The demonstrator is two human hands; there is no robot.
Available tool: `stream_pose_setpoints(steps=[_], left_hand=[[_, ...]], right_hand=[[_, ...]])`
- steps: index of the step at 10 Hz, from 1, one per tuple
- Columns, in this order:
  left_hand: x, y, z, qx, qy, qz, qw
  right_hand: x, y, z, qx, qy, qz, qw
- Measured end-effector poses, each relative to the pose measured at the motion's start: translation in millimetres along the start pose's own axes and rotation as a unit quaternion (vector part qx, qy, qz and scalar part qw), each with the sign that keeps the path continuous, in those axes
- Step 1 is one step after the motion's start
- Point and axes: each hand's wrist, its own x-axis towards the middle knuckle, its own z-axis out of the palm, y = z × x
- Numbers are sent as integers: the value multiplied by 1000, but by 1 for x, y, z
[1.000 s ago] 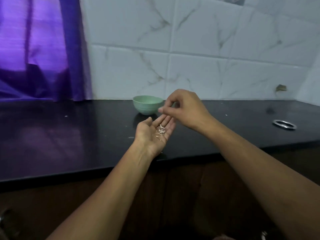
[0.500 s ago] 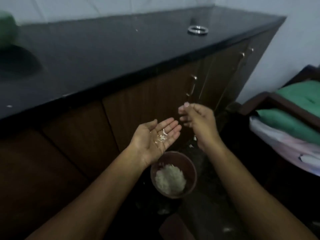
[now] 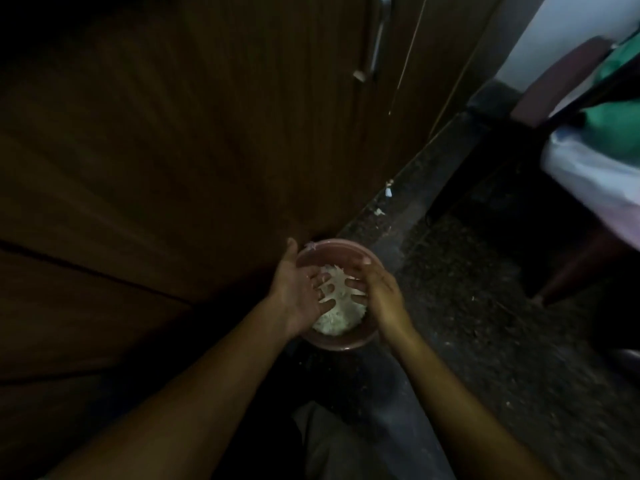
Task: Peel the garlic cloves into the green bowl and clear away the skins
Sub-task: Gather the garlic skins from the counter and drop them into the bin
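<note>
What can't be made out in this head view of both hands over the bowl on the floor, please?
- Green bowl: outside the head view.
- Left hand palm: dim, blurred; skins on it untellable.
- White heap in the brown bowl: partly behind fingers of the right hand; contents unclear.

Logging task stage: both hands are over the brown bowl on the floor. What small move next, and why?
Probably wipe the right hand across the left hand to shed clinging skins: their fingers meet over the brown bowl and its white heap; the palm is too dim to check.
</note>
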Motion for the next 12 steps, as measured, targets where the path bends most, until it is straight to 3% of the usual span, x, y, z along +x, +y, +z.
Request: stream_pose_setpoints(steps=[1,2,3,4,5,6,7,8,9,10,11,12], left_hand=[[20,-2,4,8,4,-21,1000],[42,-5,0,11,-18,-47,999],[60,-9,0,-8,-44,-60,997],[72,-13,1,-11,-35,-75,997],[79,-12,-3,25,6,-56,998],[88,-16,-2,3,12,-34,999],[85,-15,9,7,2,-24,1000],[88,-10,5,21,0,-14,1000],[90,-19,5,4,44,10,999],[85,-21,8,45,21,0,999],[81,-17,7,44,35,-13,998],[70,-15,14,74,14,2,997]], right_hand=[[5,12,2,7,-25,-8,1000],[-8,23,7,-3,-81,-117,990],[-5,51,21,-141,-110,-201,963],[42,79,16,-298,-133,-44,944],[60,74,11,-206,-28,-20,978],[40,68,32,-126,-37,-71,989],[57,89,27,-171,-72,-6,983],[51,72,25,-129,-20,-16,991],[39,80,35,-148,-89,-62,983],[61,81,25,-103,-36,36,993],[50,70,31,-65,-13,-19,998],[55,75,27,-138,-77,41,986]])
